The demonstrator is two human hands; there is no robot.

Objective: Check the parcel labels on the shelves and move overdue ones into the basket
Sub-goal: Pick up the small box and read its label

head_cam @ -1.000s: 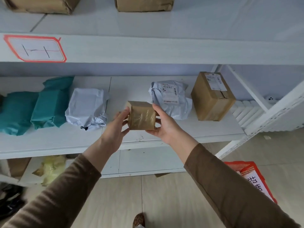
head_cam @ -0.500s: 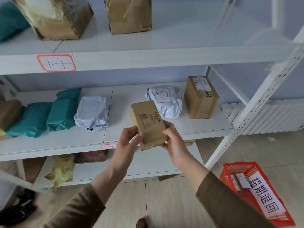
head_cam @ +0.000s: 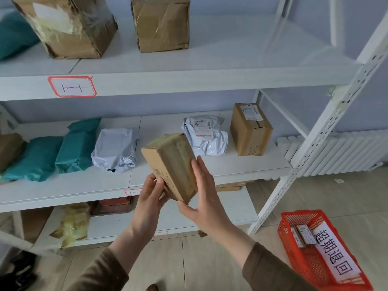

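I hold a small brown cardboard parcel (head_cam: 171, 164) tilted in front of the middle shelf (head_cam: 63, 190). My left hand (head_cam: 150, 199) grips its lower left corner and my right hand (head_cam: 202, 196) supports its right side and bottom. A taped side faces up; no shipping label shows on it. The red basket (head_cam: 294, 219) with a white sign stands on the floor at lower right and holds a couple of small parcels (head_cam: 304, 237). On the middle shelf lie two teal bags (head_cam: 77, 145), a white bag (head_cam: 115, 149), a labelled grey bag (head_cam: 204, 135) and a labelled box (head_cam: 249, 131).
Two taped brown boxes (head_cam: 161, 24) (head_cam: 67, 26) stand on the top shelf. The bottom shelf holds a yellowish wrapped parcel (head_cam: 73, 223) and a flat box. A white shelf upright (head_cam: 327, 131) slants between me and the basket. A white radiator (head_cam: 352, 152) lines the right wall.
The parcel has been lifted clear of the middle shelf and turned over in both hands, from its printed face to a taped side. My view has shifted up and right, revealing the basket.
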